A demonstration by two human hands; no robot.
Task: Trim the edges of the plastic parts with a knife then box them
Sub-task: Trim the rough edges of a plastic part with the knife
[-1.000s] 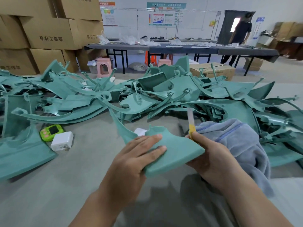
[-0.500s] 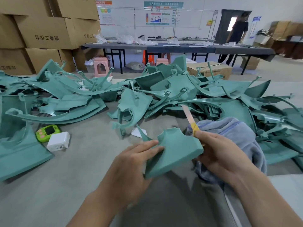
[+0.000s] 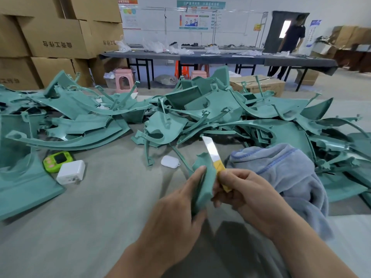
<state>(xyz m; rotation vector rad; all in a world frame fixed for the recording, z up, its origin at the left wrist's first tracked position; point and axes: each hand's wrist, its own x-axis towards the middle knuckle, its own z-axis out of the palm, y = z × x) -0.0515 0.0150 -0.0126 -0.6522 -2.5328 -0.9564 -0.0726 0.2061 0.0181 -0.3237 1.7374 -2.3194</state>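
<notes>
Left hand [image 3: 176, 217] grips part [image 3: 203, 183] (edge-on), right hand [image 3: 247, 193] holds knife [image 3: 212, 155] beside edge

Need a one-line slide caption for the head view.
Left hand grips a green plastic part while the right hand holds a yellow-handled knife along its edge.

left hand [image 3: 176, 209] curled, gripping; right hand [image 3: 247, 193] gripping

1. The plastic part [image 3: 202, 183] is uniform teal green, matching the pile of parts [image 3: 200, 109].
2. The knife [image 3: 212, 155] has a yellow handle and a bare silver blade.
3. The towel [image 3: 281, 173] is grey-blue with darker blue stitched edging.
4. The timer [image 3: 57, 160] is lime green with a dark screen.
5. The charger [image 3: 71, 172] is plain white.
6. The stool [image 3: 124, 79] is pale pink.
7. The cardboard boxes [image 3: 56, 37] are brown with dark print.
</notes>
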